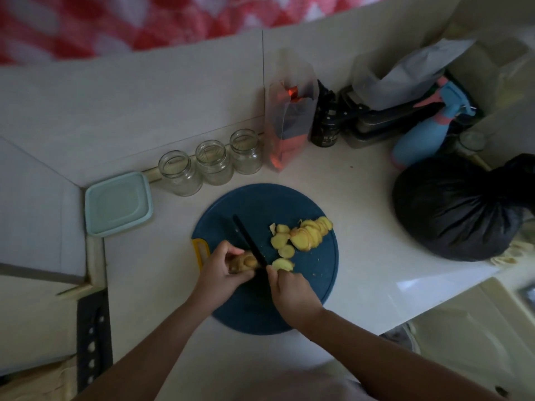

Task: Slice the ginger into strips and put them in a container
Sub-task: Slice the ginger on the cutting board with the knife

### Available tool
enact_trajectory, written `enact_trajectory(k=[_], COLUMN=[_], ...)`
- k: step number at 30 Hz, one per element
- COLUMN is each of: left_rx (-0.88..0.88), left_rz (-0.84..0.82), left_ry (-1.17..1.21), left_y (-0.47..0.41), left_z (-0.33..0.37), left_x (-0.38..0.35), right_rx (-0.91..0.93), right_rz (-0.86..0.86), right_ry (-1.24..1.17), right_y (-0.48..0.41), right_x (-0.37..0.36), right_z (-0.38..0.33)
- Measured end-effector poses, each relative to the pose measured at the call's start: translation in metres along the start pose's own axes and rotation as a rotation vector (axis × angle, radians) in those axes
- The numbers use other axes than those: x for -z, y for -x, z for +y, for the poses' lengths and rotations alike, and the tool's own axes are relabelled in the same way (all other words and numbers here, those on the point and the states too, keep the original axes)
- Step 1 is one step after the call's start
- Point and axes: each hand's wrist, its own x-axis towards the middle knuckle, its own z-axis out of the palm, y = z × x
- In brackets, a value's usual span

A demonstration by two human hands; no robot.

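Two hands work over a round blue board [320, 273]. Left hand [223, 272]: fingers [231, 251] curled over the ginger [245, 261], pinning it to the board's near-left part. Right hand [292, 293]: fingers wrapped round the handle of a knife [249, 241], the handle itself hidden. The black blade points far-left, its edge against the ginger's cut right end. One slice lies just beside the right hand. The other slices [307, 234], a loose overlapping heap, sit further right on the board. Bench [362, 204]: pale, carries the board. Container [118, 204]: square, pale green lid on, far-left of the board and apart from it. Three empty jars [213, 162] stand in a row beyond. Black bag [463, 212] at right, with a blue spray bottle [425, 134] behind it.
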Motion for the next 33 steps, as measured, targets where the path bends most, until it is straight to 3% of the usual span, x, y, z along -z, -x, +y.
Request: enact_trajectory(k=[8,12,15,18,27,33], left_rx=[0.124,0.139,0.161,0.151,0.151,0.134], left_rz=[-0.05,-0.056,-0.097,-0.103,-0.039,0.066], left_ry=[0.168,0.233,0.267,0.242,0.174,0.006], left_y=[0.012,0.017,0.019,0.02,0.019,0.023], left_z=[0.001,-0.001,0.0,0.002,0.009,0.012], left_x=[0.009,0.001,-0.005,-0.008,-0.008,-0.009], right_rx=[0.002,0.124,0.186,0.212,0.275,0.108], right_rz=[-0.035,-0.12,-0.082,-0.009,-0.044,-0.071], right_ry=[-0.074,0.222,0.463,0.554,0.412,-0.056], right_y=[-0.005,-0.008,-0.003,0.005,0.006,-0.008], right_x=[0.039,0.053,0.056,0.052,0.041,0.055], right_z=[0.019,0.021,0.022,0.024,0.028,0.028])
